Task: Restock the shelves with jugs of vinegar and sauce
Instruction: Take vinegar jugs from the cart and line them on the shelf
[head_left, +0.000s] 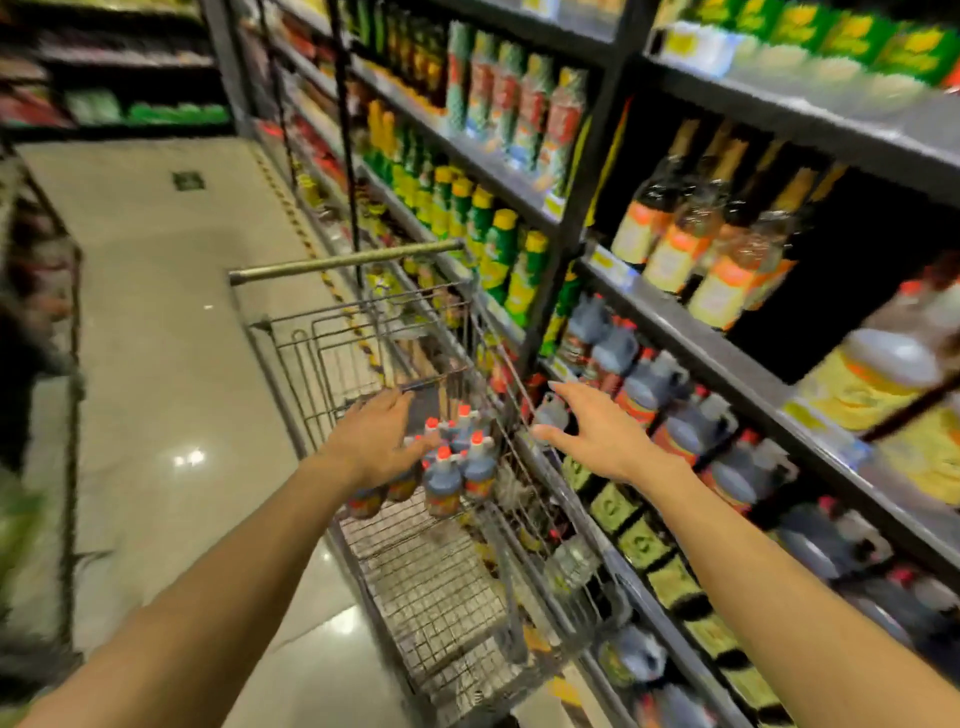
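Note:
A wire shopping cart (441, 582) stands beside the shelves on the right. At its far end sit several dark sauce jugs (457, 467) with red caps. My left hand (379, 436) reaches into the cart with fingers spread, resting at the jugs; whether it grips one is hidden. My right hand (592, 431) hovers open, palm down, over the cart's right rim, just in front of a shelf row of similar dark jugs (654, 384). It holds nothing.
The shelving (691, 332) carries amber bottles (691, 244) above and yellow-green bottles (498, 244) to the left. A big yellow-labelled jug (883, 374) sits at the far right. The cart handle (343, 260) points down the aisle; tiled floor (156, 312) lies to the left.

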